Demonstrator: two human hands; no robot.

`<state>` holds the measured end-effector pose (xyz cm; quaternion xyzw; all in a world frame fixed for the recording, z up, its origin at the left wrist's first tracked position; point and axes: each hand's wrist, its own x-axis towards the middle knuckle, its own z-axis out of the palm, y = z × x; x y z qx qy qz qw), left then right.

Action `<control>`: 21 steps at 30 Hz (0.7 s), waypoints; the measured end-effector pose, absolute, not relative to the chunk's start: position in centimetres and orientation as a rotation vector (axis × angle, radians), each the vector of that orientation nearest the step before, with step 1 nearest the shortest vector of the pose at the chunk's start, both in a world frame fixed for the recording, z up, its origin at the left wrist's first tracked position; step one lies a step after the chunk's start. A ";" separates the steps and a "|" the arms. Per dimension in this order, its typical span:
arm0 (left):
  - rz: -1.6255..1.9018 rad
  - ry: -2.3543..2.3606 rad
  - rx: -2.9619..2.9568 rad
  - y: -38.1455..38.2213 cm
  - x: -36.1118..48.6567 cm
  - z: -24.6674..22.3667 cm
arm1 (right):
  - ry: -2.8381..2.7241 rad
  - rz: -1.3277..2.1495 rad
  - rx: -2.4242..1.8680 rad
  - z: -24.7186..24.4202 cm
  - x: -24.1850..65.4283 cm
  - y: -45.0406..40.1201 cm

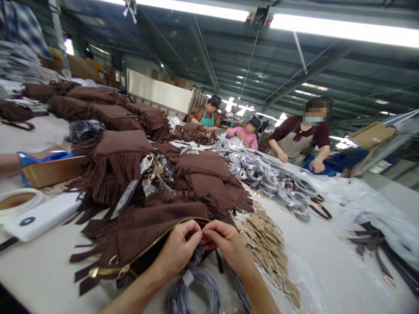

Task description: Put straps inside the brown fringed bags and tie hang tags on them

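Note:
A dark brown fringed bag (163, 218) lies on the pale table at the near centre, its gold zipper running open toward me. At the right end of that zipper my left hand (183, 244) is closed in a pinch at the bag's edge. My right hand (224, 240) pinches beside it, the fingertips of both hands almost touching. What lies between the fingertips is too small to make out. A coiled strap in grey wrapping (194, 292) rests on the table just below the hands, between my forearms.
Brown fringed bags (121, 148) are piled beyond and left. Tan tags with strings (265, 231) and wrapped straps (258, 170) lie right. A tape roll (19, 203) and white device (42, 218) sit left. Three people, one a masked person (304, 131), work across the table.

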<state>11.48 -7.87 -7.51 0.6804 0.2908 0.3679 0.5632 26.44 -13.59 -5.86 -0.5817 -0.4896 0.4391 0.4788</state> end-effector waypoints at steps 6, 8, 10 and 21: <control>0.845 0.706 1.618 -8.1 11.4 -7.5 | -1.424 0.912 -1.480 -5.8 26.3 -13.6; 0.838 0.716 1.619 -8.2 11.4 -7.5 | -1.536 0.815 -1.504 -5.5 26.2 -13.8; 0.832 0.733 1.617 -8.3 11.4 -7.7 | -1.641 0.709 -1.536 -5.3 26.2 -13.9; 0.775 0.774 1.720 -8.1 11.5 -8.0 | -1.881 0.281 -1.645 -4.8 25.4 -14.0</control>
